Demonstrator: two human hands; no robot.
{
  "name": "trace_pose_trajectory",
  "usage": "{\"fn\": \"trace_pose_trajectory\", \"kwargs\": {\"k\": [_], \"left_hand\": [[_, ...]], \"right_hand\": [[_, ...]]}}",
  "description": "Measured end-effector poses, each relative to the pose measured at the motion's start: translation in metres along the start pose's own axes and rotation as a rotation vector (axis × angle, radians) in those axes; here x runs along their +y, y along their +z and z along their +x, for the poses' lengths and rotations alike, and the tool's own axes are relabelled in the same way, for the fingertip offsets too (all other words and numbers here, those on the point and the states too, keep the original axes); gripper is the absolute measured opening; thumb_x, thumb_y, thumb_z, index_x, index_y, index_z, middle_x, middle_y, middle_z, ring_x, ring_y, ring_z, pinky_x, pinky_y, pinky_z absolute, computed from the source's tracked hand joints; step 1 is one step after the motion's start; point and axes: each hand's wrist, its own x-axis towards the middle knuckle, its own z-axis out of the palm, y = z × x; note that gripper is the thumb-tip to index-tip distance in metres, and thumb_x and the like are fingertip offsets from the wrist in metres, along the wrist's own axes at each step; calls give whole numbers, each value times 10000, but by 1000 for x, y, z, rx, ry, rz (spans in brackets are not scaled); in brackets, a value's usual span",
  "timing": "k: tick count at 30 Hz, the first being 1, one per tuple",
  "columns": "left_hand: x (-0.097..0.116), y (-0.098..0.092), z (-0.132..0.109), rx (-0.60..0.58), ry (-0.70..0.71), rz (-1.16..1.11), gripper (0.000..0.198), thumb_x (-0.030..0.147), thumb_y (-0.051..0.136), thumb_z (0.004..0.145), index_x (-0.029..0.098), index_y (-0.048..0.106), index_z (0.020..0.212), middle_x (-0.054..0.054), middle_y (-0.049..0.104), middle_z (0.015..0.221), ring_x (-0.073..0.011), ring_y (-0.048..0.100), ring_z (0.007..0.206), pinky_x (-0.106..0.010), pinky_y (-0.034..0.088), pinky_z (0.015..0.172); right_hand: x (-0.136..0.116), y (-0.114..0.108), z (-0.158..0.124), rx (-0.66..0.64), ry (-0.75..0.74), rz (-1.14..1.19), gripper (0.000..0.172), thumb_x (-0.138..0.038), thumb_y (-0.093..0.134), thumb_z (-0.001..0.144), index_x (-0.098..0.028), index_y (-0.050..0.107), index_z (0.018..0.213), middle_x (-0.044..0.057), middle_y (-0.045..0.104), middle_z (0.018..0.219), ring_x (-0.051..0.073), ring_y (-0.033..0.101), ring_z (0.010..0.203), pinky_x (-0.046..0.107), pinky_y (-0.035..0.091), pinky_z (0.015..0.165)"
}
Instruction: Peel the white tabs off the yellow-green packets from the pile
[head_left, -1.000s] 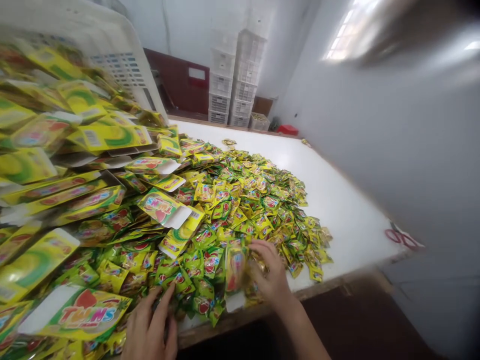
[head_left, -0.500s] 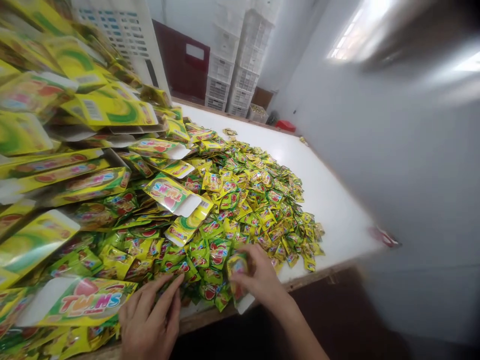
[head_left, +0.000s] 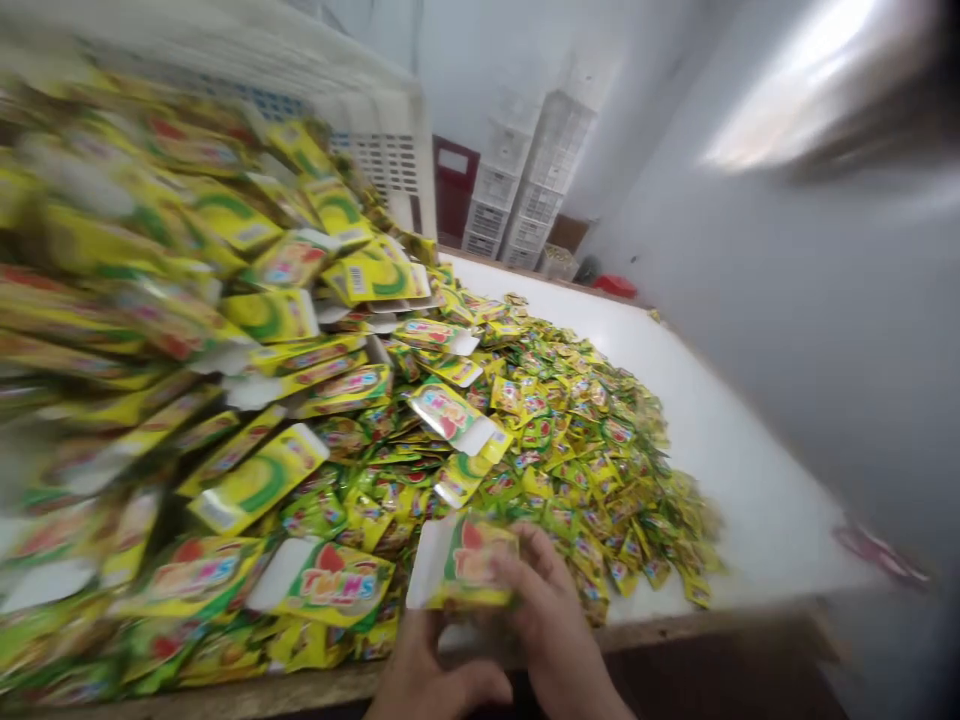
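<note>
A small yellow-green candy box printed with watermelon is gripped in my right hand, thumb and fingers around its right end. Its white end flap points left. Just below the box is my left hand, thumb stretched apart and fingers partly hidden behind the box; whether they touch it I cannot tell. Another candy box with a white flap lies left of my hands. Behind them spreads a heap of small yellow and green candy sachets.
Many more boxes pile up at left, spilling from a white plastic crate. The white tabletop has a wooden front edge. Stacked crates, a red object and a grey wall stand beyond.
The view has swung left. My right hand has raised the box and turned its flap from downward to leftward. My left hand has come off the sachets to beneath the box.
</note>
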Motion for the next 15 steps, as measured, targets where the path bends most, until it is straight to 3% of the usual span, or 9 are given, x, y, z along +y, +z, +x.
{"fn": "trace_pose_trajectory", "kwargs": {"k": [3,5,7,10,11,13,15], "left_hand": [[23,-5,0,-33,-48,-205,557,148,750,583,196,653,1129,-55,734,884,-211,665,656,-281,541,505],[33,-10,1,-10,-14,-296,492,171,754,614,220,632,1088,-22,692,813,-161,619,597,-220,472,443],[36,-14,2,-6,62,-357,389,216,779,634,228,628,992,20,625,699,-125,578,576,-210,472,506],[30,-21,2,-49,76,-335,391,276,789,673,256,633,1030,69,523,584,-74,463,459,-203,438,495],[26,-24,1,-79,42,-294,485,309,797,673,278,623,1124,66,533,596,-78,460,447,-209,437,481],[16,-29,-2,-172,-30,-176,741,430,820,635,304,551,1314,6,641,735,-152,581,553,-266,507,527],[4,-31,-5,-265,-62,-45,895,595,799,583,268,533,1372,-88,709,1001,-311,668,886,-386,576,733]], "right_hand": [[34,12,-8,-169,158,-7,333,-397,773,762,-209,563,939,27,642,899,173,642,685,247,536,485],[44,7,-8,-327,219,-119,383,-474,755,760,-200,573,956,31,637,878,151,607,579,229,483,392],[41,-2,-7,-385,133,-320,360,-461,762,758,-181,608,924,21,630,814,131,580,565,224,479,437],[16,-10,-8,-297,-176,-602,176,-331,721,824,-185,656,897,14,610,807,132,580,691,231,491,612],[5,-10,-10,-306,-273,-660,157,-292,714,831,-201,668,950,25,614,885,141,588,761,236,494,666],[-18,-7,-14,-460,-396,-755,306,-246,753,790,-239,662,1082,44,608,1063,164,598,890,248,500,755],[-34,-6,-17,-630,-433,-845,423,-198,823,705,-256,664,1093,35,614,1116,174,595,975,243,487,830]]}}
